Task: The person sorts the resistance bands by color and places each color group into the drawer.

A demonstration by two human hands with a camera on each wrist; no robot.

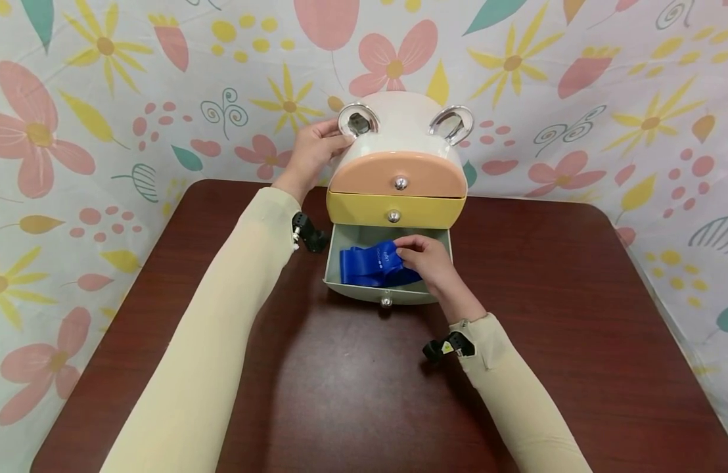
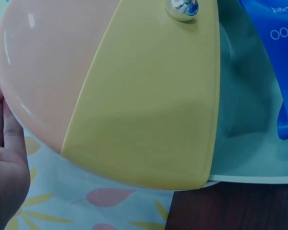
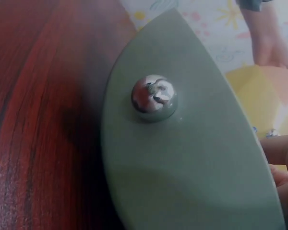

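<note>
Fingers of the right hand pinch a blue band inside the open drawer (bottom one).

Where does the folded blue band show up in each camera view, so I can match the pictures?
Head: the folded blue elastic band lies in the pulled-out grey-green bottom drawer, under the fingers of the right hand.
Left wrist: it fills the upper right corner, right of the yellow middle drawer front.
Right wrist: not in view; the drawer's front hides it.
Shared landmark: the yellow drawer front, also at the right wrist view's right edge.
</note>
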